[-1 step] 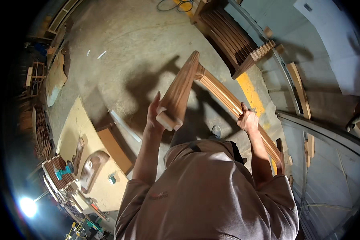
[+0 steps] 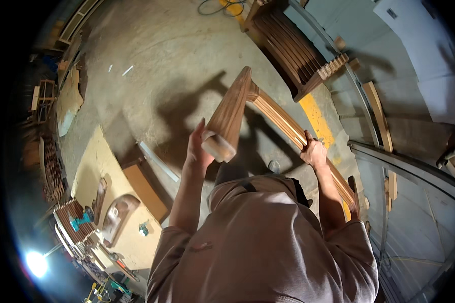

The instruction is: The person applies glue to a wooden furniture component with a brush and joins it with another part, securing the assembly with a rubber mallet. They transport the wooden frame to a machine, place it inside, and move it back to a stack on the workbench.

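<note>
I hold an L-shaped wooden frame piece above the concrete floor (image 2: pixel 151 65). My left hand (image 2: pixel 196 149) grips the underside of its thick tapered leg (image 2: pixel 228 118), whose pale cut end points toward me. My right hand (image 2: pixel 313 152) is closed around the long grooved rail (image 2: pixel 280 118), which runs down to my right side. Leg and rail meet at a joint (image 2: pixel 247 87) away from me. My brown shirt hides the rail's lower end.
A rack of curved wooden parts (image 2: pixel 288 48) stands at the top right beside a yellow floor stripe (image 2: pixel 316 120). At lower left a pale workbench (image 2: pixel 88 169) bears a brown board (image 2: pixel 144 192), carved pieces (image 2: pixel 117 216) and stacked slats (image 2: pixel 68 219). A bright lamp (image 2: pixel 35 263) glares.
</note>
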`<state>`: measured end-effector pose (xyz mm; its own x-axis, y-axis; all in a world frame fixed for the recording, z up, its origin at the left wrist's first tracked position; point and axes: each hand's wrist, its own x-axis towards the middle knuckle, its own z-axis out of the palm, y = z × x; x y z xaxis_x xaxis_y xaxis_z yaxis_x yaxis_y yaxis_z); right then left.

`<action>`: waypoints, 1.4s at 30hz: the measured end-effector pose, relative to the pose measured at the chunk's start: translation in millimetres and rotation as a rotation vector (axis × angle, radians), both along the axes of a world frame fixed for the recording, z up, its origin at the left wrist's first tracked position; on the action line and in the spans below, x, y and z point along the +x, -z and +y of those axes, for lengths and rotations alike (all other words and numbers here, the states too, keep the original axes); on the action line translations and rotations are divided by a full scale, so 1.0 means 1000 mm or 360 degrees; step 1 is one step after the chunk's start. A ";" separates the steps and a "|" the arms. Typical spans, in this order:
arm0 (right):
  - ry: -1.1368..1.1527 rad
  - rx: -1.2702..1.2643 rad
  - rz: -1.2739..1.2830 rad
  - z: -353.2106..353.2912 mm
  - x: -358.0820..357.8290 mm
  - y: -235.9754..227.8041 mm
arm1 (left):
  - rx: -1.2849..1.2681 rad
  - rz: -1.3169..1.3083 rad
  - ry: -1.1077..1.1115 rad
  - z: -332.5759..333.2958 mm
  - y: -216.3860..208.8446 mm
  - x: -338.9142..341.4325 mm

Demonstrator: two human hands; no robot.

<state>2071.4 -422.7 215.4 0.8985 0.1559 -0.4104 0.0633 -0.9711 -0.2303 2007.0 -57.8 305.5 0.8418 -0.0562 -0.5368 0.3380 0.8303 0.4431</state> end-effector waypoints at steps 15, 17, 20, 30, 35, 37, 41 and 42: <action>0.0139 0.0392 0.0566 0.114 0.229 0.058 | 0.0776 0.0791 0.0083 0.156 0.134 0.050; 0.0168 0.0413 0.0280 0.139 0.261 0.080 | 0.0946 0.0928 0.0034 0.170 0.151 0.048; 0.0397 0.0316 0.0635 0.169 0.324 0.122 | 0.1087 0.1107 0.0050 0.177 0.168 0.037; 0.0620 -0.0061 0.1237 0.205 0.464 0.335 | 0.0747 0.1838 -0.0015 0.125 0.208 0.049; 0.0616 -0.0030 0.1142 0.195 0.513 0.409 | 0.0633 0.1785 0.0093 0.110 0.238 0.118; 0.0570 -0.0029 0.1167 0.186 0.527 0.439 | 0.0586 0.1774 0.0084 0.104 0.248 0.125; 0.0546 0.0057 0.1177 0.203 0.547 0.447 | 0.0539 0.1826 0.0110 0.094 0.264 0.126; 0.0552 0.0149 0.1198 0.198 0.556 0.456 | 0.0518 0.1843 0.0119 0.092 0.268 0.127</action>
<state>2627.0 -224.5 -240.9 0.3924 -0.0160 -0.9197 -0.4390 -0.8819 -0.1720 2134.3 34.1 37.6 -0.1484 0.1938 -0.9698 0.7160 0.6975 0.0298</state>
